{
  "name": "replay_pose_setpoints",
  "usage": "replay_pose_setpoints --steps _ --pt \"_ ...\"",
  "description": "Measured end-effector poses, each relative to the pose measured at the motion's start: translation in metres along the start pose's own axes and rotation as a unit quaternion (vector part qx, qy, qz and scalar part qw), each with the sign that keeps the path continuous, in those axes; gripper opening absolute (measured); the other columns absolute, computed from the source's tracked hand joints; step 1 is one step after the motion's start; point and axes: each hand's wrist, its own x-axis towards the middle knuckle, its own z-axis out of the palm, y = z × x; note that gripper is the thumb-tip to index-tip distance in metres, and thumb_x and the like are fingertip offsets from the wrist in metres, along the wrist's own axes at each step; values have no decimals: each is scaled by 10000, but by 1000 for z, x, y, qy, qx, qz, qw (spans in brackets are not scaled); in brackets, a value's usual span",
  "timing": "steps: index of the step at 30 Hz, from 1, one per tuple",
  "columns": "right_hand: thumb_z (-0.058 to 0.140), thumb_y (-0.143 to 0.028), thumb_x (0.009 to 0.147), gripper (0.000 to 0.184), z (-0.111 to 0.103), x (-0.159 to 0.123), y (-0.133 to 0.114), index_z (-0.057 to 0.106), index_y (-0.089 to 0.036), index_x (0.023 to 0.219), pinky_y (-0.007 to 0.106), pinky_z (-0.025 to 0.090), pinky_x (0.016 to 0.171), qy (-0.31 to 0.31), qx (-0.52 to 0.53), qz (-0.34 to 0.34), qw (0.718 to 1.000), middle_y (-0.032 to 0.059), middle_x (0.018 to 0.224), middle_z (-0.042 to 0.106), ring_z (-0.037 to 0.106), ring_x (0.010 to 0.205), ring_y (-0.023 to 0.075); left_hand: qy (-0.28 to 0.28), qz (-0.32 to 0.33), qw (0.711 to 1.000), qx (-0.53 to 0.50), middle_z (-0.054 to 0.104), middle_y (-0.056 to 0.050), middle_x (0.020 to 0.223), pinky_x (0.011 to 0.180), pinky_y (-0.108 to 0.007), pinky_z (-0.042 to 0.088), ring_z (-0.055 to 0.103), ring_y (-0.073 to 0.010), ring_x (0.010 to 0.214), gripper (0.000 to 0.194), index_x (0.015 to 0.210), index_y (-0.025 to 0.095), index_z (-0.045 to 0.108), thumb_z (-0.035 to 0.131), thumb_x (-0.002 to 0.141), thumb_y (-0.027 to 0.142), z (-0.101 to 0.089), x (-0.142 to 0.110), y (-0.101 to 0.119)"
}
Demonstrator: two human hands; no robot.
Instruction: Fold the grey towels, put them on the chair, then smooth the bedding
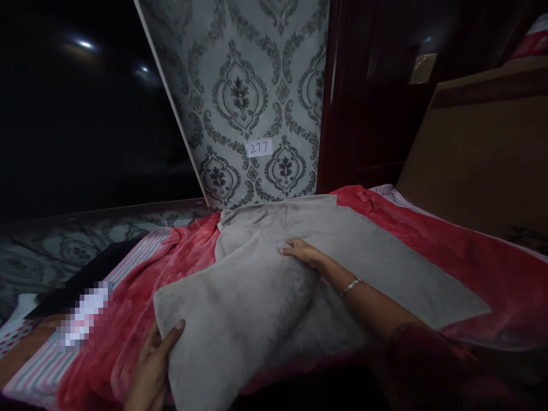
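Note:
A soft grey plush cloth [355,240] lies spread over a red plush blanket [454,257]. Its left part is raised and folded over toward the right, casting a shadow beneath. My left hand [149,365] grips the left edge of this flap, thumb on top and fingers hidden underneath. Farther off, my right hand [303,252], with a bracelet [351,286] at the wrist, pinches the flap's upper edge between thumb and fingers. Wrinkles run across the far left corner of the cloth.
Striped fabric [47,365] shows under the red blanket at the left. Behind stands a patterned wall [240,91] with a paper label [259,148] reading 277. A large dark screen [94,114] is at the left, a cardboard box [483,154] at the right.

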Motion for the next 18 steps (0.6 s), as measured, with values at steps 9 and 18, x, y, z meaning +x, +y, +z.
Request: replay_pose_setpoints --steps 9,18 --pt "706 -500 713 611 -90 -105 -9 662 -171 1225 319 537 696 202 71 -47 976 63 966 736 680 821 237 -218 68 973 23 752 -59 842 578 -303 544 678 -236 663 743 1141 170 681 896 436 257 86 51 61" --pt "684 -423 693 570 -99 -127 121 646 -191 1212 421 540 883 310 -2 8 951 95 1134 721 678 987 262 -336 12 932 136 765 -99 877 797 -359 547 705 -289 871 583 924 132 705 908 404 300 154 93 -13"
